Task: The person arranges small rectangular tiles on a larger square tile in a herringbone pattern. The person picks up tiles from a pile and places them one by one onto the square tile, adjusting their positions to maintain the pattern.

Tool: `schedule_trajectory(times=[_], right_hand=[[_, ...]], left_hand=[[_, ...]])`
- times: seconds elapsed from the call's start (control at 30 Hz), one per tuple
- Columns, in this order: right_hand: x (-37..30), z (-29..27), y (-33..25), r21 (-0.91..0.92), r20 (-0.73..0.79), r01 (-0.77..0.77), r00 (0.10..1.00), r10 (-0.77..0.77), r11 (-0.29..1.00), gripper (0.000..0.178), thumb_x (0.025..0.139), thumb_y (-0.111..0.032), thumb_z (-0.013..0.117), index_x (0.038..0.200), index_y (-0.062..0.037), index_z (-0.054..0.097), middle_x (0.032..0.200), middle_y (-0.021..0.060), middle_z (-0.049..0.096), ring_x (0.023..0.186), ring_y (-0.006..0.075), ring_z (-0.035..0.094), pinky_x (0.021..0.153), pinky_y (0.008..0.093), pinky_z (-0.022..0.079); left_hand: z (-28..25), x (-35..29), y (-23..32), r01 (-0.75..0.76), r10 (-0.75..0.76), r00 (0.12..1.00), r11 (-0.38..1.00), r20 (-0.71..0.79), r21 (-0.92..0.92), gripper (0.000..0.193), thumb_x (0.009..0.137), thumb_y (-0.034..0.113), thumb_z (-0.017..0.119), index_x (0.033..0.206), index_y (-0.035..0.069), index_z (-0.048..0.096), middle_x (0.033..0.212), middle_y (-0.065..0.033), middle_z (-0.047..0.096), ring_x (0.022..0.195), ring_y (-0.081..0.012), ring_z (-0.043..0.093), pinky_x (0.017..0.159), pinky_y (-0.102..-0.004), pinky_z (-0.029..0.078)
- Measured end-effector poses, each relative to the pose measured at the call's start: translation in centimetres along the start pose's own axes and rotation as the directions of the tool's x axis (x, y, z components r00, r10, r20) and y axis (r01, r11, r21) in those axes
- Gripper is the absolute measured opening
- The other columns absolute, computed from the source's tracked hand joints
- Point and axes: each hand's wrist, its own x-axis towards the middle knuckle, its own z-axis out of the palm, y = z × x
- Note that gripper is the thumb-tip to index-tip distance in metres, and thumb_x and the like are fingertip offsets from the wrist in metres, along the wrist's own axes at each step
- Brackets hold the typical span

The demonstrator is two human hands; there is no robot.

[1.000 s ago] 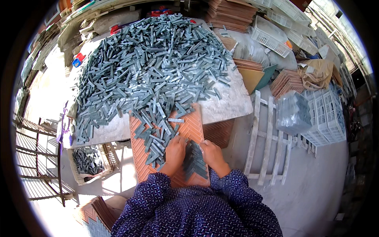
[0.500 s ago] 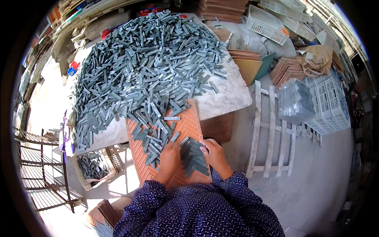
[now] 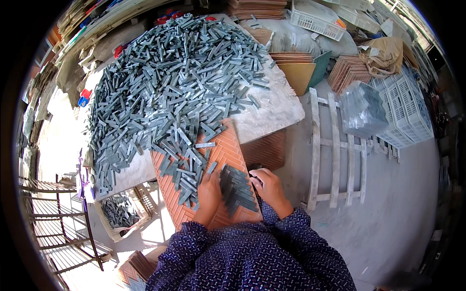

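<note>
An orange tray (image 3: pixel 224 140) with raised herringbone ridges lies in front of me, its far end under the heap's edge. Grey-green stone strips (image 3: pixel 187 172) lie loose over its left half. On its right, a patch of strips (image 3: pixel 236 190) is set in a herringbone pattern. My left hand (image 3: pixel 209 194) is between the loose strips and the patch, fingers together and bent down; what they hold is hidden. At the tray's right edge, beside the patch, my right hand (image 3: pixel 270 188) is closed, thumb against curled fingers; any small thing in it cannot be made out.
A big heap of strips (image 3: pixel 165 77) covers the pale table (image 3: pixel 284 104). Below its left side stands a crate (image 3: pixel 141 213) of strips, near a metal rack (image 3: pixel 58 216). To the right are a slatted frame (image 3: pixel 335 150), a wrapped stack (image 3: pixel 361 111) and white crates (image 3: pixel 405 109).
The whole view has shifted slightly. My right hand has drawn a little rightward from the patch's edge. My left hand stays about where it was, among the loose strips.
</note>
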Motion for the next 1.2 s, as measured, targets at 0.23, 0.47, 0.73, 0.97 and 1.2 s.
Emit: schedule_trajectory(times=[0.23, 0.47, 0.73, 0.97, 1.2], right_hand=[[0.0, 0.5, 0.4, -0.014, 0.008, 0.057, 0.998, -0.057, 0.998, 0.018, 0.080, -0.006, 0.066, 0.098, -0.0029, 0.063, 0.088, 0.0134, 0.063, 0.077, 0.0314, 0.063, 0.066, 0.0367, 0.051], [0.4, 1.2, -0.4, 0.015, 0.019, 0.084, 0.996, -0.084, 0.996, 0.017, 0.080, -0.005, 0.066, 0.096, -0.0022, 0.064, 0.088, 0.0136, 0.063, 0.076, 0.0319, 0.063, 0.066, 0.0372, 0.051], [0.0, 0.5, 0.3, -0.002, 0.020, 0.047, 0.999, -0.047, 0.999, 0.019, 0.080, -0.006, 0.067, 0.098, -0.0033, 0.064, 0.087, 0.0145, 0.063, 0.076, 0.0328, 0.062, 0.066, 0.0372, 0.050], [1.6, 1.4, -2.3, 0.051, -0.006, 0.106, 0.994, -0.106, 0.993, 0.021, 0.079, -0.005, 0.067, 0.100, -0.0060, 0.065, 0.097, 0.0118, 0.061, 0.083, 0.0313, 0.062, 0.067, 0.0368, 0.051], [3.2, 3.3, -0.3, -0.058, 0.052, 0.290, 0.956, -0.287, 0.955, 0.019, 0.075, -0.001, 0.067, 0.093, -0.0059, 0.064, 0.090, 0.0100, 0.057, 0.076, 0.0285, 0.060, 0.065, 0.0370, 0.050]], left_hand=[[1.2, 0.2, -1.9, -0.144, 0.139, 0.989, 0.981, 0.046, 0.129, 0.029, 0.079, -0.002, 0.051, 0.105, -0.002, 0.062, 0.092, -0.0145, 0.058, 0.089, -0.0325, 0.058, 0.076, -0.0400, 0.049], [-0.6, 1.2, -1.4, -0.097, 0.099, 0.995, 0.979, -0.004, 0.177, 0.026, 0.078, 0.006, 0.062, 0.104, 0.002, 0.060, 0.096, -0.0116, 0.057, 0.090, -0.0318, 0.057, 0.075, -0.0402, 0.049], [-1.6, 1.9, -1.2, -0.033, 0.031, 0.999, 0.946, 0.010, 0.321, 0.024, 0.072, 0.008, 0.070, 0.094, 0.004, 0.060, 0.089, -0.0114, 0.054, 0.088, -0.0309, 0.056, 0.072, -0.0403, 0.047], [-2.4, 2.0, 0.0, -0.177, 0.178, 0.983, 0.984, -0.034, 0.031, 0.018, 0.075, 0.004, 0.067, 0.092, 0.002, 0.063, 0.089, -0.0140, 0.061, 0.086, -0.0337, 0.058, 0.074, -0.0415, 0.046], [-2.8, 1.8, 0.4, -0.184, 0.198, 0.979, 0.961, 0.051, -0.205, 0.016, 0.078, 0.003, 0.063, 0.094, 0.000, 0.064, 0.089, -0.0159, 0.063, 0.084, -0.0350, 0.060, 0.075, -0.0414, 0.047]])
